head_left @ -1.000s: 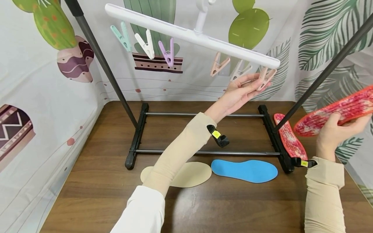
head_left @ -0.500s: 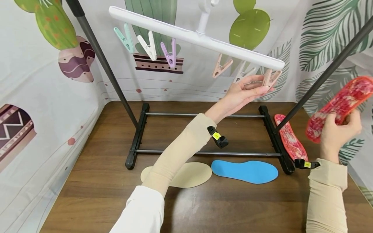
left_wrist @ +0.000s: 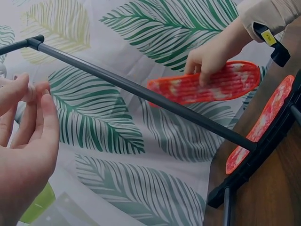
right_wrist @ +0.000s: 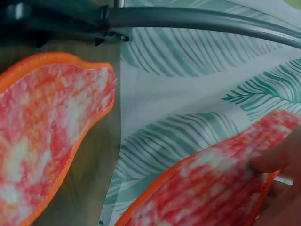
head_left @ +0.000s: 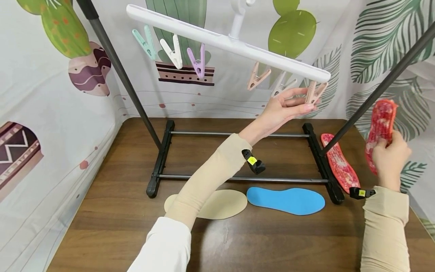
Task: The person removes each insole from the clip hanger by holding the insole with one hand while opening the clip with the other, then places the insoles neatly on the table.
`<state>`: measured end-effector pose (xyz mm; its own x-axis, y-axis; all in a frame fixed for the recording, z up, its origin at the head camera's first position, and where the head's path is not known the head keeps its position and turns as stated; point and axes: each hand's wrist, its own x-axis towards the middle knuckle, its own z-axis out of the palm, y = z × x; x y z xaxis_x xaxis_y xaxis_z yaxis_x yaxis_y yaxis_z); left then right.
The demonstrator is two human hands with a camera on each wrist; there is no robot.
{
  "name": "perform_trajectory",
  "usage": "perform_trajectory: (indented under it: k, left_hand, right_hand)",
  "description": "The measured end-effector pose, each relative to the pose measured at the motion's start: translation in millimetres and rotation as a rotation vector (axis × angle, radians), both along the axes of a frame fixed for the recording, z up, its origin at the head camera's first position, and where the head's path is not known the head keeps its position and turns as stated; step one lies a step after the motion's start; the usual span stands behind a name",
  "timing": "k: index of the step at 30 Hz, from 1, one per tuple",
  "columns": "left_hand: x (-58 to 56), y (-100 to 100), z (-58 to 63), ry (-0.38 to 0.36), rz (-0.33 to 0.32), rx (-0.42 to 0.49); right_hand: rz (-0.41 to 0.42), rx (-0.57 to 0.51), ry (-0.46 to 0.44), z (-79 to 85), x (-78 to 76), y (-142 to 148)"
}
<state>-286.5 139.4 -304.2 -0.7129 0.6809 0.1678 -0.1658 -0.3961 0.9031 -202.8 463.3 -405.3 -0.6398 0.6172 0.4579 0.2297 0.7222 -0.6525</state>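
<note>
My left hand pinches a pale pink clothespin at the right end of a white hanger bar. In the left wrist view the fingers hide most of that clothespin. Off to the right, my right hand grips a red mottled insole with an orange edge, its thumb on one face. The insole is held up off the table, outside the rack's right post. A matching red insole lies on the table beside the rack's right foot.
Several other clothespins, among them a purple one, hang from the bar. A dark rack frame stands on the wooden table. In front lie a beige insole, partly under the left arm, and a blue insole. Printed cloth hangs behind.
My right hand has moved left and slightly down, turning the red insole from slanting sideways to nearly upright. The left hand stays at the clothespin, with the bar shifted slightly right.
</note>
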Motion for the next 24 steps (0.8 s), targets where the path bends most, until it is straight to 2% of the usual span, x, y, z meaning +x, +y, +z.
perform_trajectory:
  k: [10, 14, 24]
  left_hand:
    - [-2.5, -2, -2.2, -0.006, 0.013, -0.002]
    - [-1.5, -2, -2.3, -0.009, 0.011, 0.002]
    - [-1.8, -3, -4.5, 0.006, 0.006, 0.023]
  right_hand:
    - [0.112, 0.014, -0.364, -2.8, -0.4, 8]
    - [0.150, 0.027, -0.435, -8.8, -1.6, 13]
    - [0.193, 0.055, -0.545, -20.6, -2.1, 20]
